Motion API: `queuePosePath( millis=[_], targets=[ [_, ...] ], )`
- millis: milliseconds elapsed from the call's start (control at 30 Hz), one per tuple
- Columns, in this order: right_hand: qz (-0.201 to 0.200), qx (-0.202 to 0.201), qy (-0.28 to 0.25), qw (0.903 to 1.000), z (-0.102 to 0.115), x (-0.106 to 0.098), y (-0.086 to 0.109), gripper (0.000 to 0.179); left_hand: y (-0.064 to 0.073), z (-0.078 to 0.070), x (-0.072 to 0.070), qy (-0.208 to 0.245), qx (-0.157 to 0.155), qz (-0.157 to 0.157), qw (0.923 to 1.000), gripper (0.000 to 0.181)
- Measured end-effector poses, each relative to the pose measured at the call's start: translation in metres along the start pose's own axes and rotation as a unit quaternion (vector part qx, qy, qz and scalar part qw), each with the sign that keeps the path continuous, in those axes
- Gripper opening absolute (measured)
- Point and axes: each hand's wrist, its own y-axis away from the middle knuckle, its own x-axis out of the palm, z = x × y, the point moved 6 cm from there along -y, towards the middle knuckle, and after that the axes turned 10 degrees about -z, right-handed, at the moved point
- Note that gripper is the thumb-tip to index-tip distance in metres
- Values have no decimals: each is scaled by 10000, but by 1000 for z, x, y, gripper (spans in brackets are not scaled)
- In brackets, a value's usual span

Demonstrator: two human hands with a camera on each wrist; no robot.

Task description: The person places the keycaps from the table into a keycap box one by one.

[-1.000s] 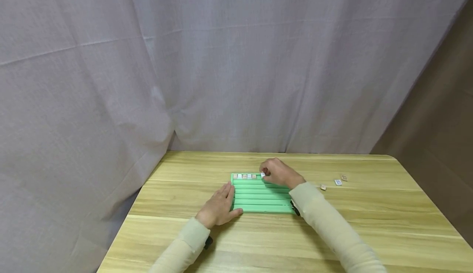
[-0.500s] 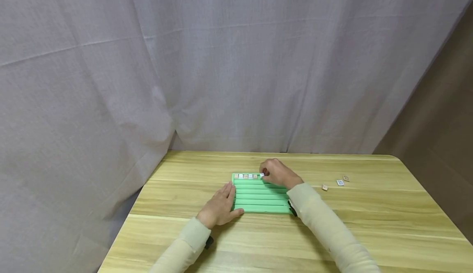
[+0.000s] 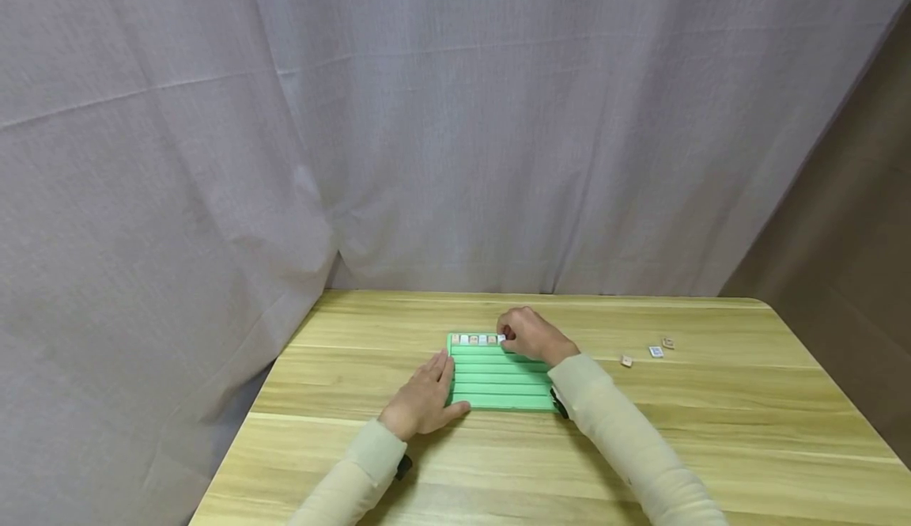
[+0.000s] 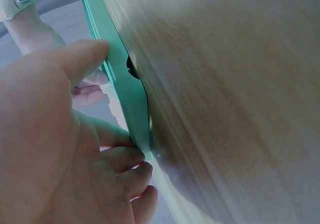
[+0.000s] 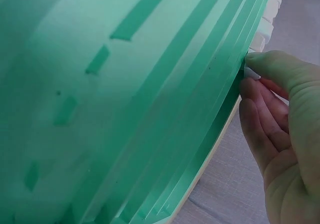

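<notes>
A green grooved board (image 3: 498, 379) lies on the table. Along its far groove stand several small white and beige letter tiles (image 3: 473, 339), starting at the left end. My right hand (image 3: 534, 334) pinches a white tile (image 5: 251, 74) between thumb and fingertips, right at the end of that row. My left hand (image 3: 421, 399) rests against the board's left side with its fingers extended; its thumb touches the near left corner. In the left wrist view, the thumb and fingertips meet the board's green edge (image 4: 131, 102).
To the right of the board lie a beige tile (image 3: 626, 361), a white tile with a dark marking (image 3: 655, 352) and another beige tile (image 3: 667, 343). The wooden table (image 3: 712, 423) ends at a grey curtain (image 3: 455, 154) behind.
My right hand has slid the pinched white tile a little left along the far groove, up to the row. My left hand stays at the board's side.
</notes>
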Motion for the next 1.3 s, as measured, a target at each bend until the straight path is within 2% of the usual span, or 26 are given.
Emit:
queuePosePath(
  millis=[933,1067,1300],
  targets=[
    [15,-208,157,9997,5,1,-1,5,1,-3,-1,-11,64,-96,9999,89],
    [82,-127,153,9998,6,0,0,7,1,-3,-1,-15,57,-90,9999,89],
    [124,-194,-57,9997,7,-6,3,5,2,-1,-2,32,31,-40,10000,89]
  ],
)
